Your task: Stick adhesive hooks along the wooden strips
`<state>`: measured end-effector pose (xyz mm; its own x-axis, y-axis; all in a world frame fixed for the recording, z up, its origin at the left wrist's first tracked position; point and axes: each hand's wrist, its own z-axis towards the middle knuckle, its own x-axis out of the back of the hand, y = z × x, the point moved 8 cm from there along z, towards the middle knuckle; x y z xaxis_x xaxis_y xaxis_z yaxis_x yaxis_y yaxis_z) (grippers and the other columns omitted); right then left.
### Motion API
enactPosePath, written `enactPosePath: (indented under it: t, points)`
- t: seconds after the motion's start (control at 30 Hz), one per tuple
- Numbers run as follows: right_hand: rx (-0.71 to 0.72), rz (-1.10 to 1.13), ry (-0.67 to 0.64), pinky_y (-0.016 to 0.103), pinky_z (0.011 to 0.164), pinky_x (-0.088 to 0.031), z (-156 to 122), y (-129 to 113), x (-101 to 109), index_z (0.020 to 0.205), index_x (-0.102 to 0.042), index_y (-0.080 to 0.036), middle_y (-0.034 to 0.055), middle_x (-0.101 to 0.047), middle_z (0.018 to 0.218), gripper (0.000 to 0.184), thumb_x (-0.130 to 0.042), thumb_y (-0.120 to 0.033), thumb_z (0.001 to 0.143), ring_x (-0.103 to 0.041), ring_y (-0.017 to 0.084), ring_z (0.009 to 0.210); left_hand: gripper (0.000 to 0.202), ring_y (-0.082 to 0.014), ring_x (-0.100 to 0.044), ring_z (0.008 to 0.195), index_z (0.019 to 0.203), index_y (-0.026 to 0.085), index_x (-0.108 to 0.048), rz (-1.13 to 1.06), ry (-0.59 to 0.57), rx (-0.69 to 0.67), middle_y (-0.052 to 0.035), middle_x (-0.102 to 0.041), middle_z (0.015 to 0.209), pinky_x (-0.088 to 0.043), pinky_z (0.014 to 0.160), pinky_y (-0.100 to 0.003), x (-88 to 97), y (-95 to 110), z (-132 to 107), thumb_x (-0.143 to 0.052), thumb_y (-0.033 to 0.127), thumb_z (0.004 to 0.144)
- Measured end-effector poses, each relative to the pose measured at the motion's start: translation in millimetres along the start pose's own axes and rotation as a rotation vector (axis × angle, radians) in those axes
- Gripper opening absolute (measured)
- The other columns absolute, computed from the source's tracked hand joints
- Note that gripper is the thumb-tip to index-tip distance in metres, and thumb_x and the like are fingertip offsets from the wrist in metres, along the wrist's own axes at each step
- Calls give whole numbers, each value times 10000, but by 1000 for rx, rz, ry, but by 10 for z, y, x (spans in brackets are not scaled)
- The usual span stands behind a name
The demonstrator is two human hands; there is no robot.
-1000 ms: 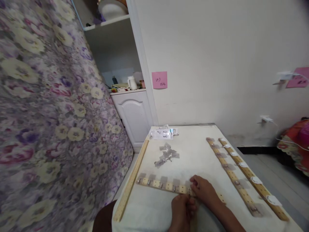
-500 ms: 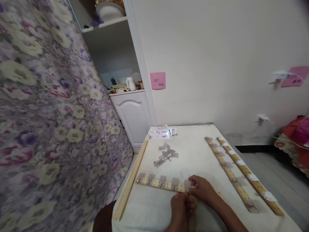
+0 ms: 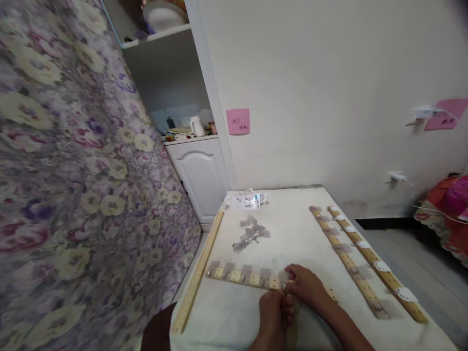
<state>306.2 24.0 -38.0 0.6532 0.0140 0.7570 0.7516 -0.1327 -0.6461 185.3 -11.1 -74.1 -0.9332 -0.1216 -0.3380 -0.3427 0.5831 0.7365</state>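
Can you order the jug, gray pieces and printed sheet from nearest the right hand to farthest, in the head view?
From the right hand:
1. Gray pieces: ahead, to its left.
2. Printed sheet: far end of table.
3. Jug: beyond, on the cabinet.

Floral curtain (image 3: 76, 161) beside white cabinet (image 3: 199, 175)

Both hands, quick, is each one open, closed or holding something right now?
Left hand: fingers curled, at the crosswise wooden strip; hold cannot be told.
Right hand: fingers bent, at the same strip; hold cannot be told.
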Motion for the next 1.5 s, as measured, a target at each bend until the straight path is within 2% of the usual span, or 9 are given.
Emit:
enactPosePath:
  t: [0.27, 0.47, 0.87, 0.93, 1.17, 1.3, 1.5]
  points:
    - [0, 12, 2, 238, 687, -366, 29, 49, -28, 995, -611, -199, 28, -660, 891, 387, -526, -185, 617, -580, 173, 826, 71, -66, -445, 332, 644, 118, -552, 25, 10, -14, -10, -561, 468, -258, 361, -168, 33, -25, 44, -513, 170, 615]
    - [-8, 14, -19, 225, 635, -344, 89, 99, -57, 910, -626, -207, 8, -668, 847, 340, -566, -183, 576, -577, 159, 774, 57, -60, -430, 325, 647, 123, -544, 41, 12, -4, -4, -553, 462, -251, 361, -168, 22, -26, 34, -504, 144, 612]
    - [-37, -26, -25, 227, 584, -299, 119, 100, -46, 818, -636, -221, -11, -665, 786, 269, -581, -169, 561, -567, 148, 724, 68, -58, -429, 312, 671, 131, -514, 87, 23, 12, 11, -530, 447, -237, 363, -167, -8, 9, 26, -454, 160, 685]
    - [-32, -20, -27, 226, 588, -306, 120, 97, -40, 848, -644, -225, -10, -671, 798, 300, -587, -172, 558, -572, 150, 730, 71, -60, -429, 309, 671, 132, -512, 96, 27, 18, 10, -530, 442, -233, 362, -168, -7, 4, 37, -455, 168, 692]
    - [-3, 32, -37, 222, 636, -364, 117, 67, -17, 1135, -593, -241, -7, -688, 847, 582, -614, -175, 558, -601, 155, 770, 61, -71, -446, 312, 640, 137, -510, 114, 31, 20, 8, -531, 428, -226, 363, -173, 5, -5, 61, -471, 171, 671]
    - [6, 86, -21, 218, 655, -390, 94, 94, -9, 1158, -575, -230, -11, -679, 854, 587, -619, -189, 574, -599, 144, 754, 100, -78, -462, 325, 622, 142, -505, 110, 21, 21, -2, -544, 438, -236, 372, -176, 17, -19, 62, -476, 211, 689]
    - [101, 251, 37, 237, 676, -425, 75, 179, 84, 1134, -581, -175, 23, -649, 908, 534, -571, -154, 601, -579, 143, 734, 110, -74, -460, 329, 596, 157, -480, 75, -1, 18, -7, -556, 445, -249, 391, -179, 10, -13, 21, -460, 225, 681]
